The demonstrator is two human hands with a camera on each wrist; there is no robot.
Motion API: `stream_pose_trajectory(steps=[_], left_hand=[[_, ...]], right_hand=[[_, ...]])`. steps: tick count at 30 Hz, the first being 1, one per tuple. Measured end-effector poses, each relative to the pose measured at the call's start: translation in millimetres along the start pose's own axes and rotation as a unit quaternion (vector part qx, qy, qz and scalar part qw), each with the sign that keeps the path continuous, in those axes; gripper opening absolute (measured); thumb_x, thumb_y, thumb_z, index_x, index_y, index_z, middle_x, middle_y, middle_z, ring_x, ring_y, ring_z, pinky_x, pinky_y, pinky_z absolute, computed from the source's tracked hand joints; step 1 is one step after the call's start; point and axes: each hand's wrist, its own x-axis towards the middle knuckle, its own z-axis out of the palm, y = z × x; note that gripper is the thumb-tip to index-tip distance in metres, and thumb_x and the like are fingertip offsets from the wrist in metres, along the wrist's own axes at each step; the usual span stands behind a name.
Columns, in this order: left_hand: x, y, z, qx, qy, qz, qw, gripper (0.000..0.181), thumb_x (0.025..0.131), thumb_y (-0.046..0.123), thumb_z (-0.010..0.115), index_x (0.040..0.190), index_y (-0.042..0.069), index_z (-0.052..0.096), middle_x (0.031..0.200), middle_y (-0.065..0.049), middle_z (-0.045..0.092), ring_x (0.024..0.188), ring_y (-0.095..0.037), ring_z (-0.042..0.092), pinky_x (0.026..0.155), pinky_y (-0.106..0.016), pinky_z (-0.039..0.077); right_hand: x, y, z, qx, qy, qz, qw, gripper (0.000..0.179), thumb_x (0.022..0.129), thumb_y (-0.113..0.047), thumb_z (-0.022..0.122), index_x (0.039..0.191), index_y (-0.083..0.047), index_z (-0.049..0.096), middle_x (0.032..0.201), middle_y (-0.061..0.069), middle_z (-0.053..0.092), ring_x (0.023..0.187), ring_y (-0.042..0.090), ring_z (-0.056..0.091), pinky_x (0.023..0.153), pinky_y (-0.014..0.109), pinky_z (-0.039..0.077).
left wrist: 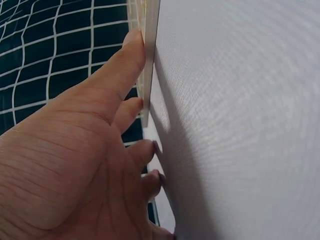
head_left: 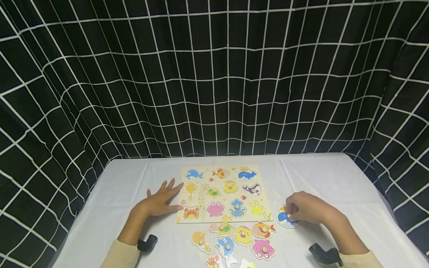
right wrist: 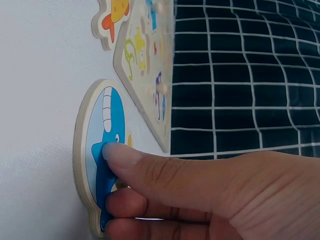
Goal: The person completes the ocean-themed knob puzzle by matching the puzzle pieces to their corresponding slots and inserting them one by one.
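Note:
A wooden peg puzzle board [head_left: 197, 195] printed with sea animals lies on the table. My left hand [head_left: 161, 201] is spread at its left side, thumb and index finger touching the board's edge; in the left wrist view the thumb [left wrist: 120, 65] is against that edge. To the right of the board, my right hand [head_left: 308, 206] pinches a blue whale puzzle piece [head_left: 284, 219] by its knob, which the fingers mostly hide. In the right wrist view the whale piece [right wrist: 112, 115] is close to the white cloth; I cannot tell whether it touches. A squid piece [head_left: 237, 208] and a purple shark piece [head_left: 252, 190] sit in the board.
Several loose knobbed pieces lie in front of the board: a turtle [head_left: 226, 227], octopus [head_left: 242, 238], fish [head_left: 264, 230], seahorse [head_left: 200, 238], dolphin [head_left: 225, 243], pink shell [head_left: 263, 253] and crab [head_left: 212, 262]. A black grid-patterned curtain [head_left: 218, 85] surrounds the white-covered table [head_left: 117, 186].

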Motion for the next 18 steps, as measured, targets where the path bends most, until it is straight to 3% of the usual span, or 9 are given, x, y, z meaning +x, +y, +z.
stream_pose_trajectory(steps=[11,18], left_hand=[[1.8,-0.7,1.2,0.01,0.001,-0.003,0.9999,0.086,0.09,0.059,0.066,0.161,0.024,0.032,0.169,-0.015,0.015,0.155,-0.042,0.006,0.107,-0.082,-0.002],[4.0,-3.6,3.2,0.016,0.001,-0.004,0.9999,0.088,0.089,0.063,0.065,0.161,0.026,0.03,0.169,-0.013,0.014,0.155,-0.042,0.006,0.107,-0.082,-0.002]], right_hand=[[0.4,1.1,2.1,0.002,0.01,-0.006,0.9999,0.018,0.073,-0.015,0.087,0.079,-0.017,0.07,0.07,-0.007,0.062,0.066,0.013,0.055,0.066,0.033,0.051],[3.7,9.1,1.2,0.04,0.018,-0.055,0.9975,0.018,0.076,-0.013,0.087,0.077,-0.018,0.069,0.069,-0.008,0.062,0.065,0.011,0.054,0.063,0.028,0.047]])
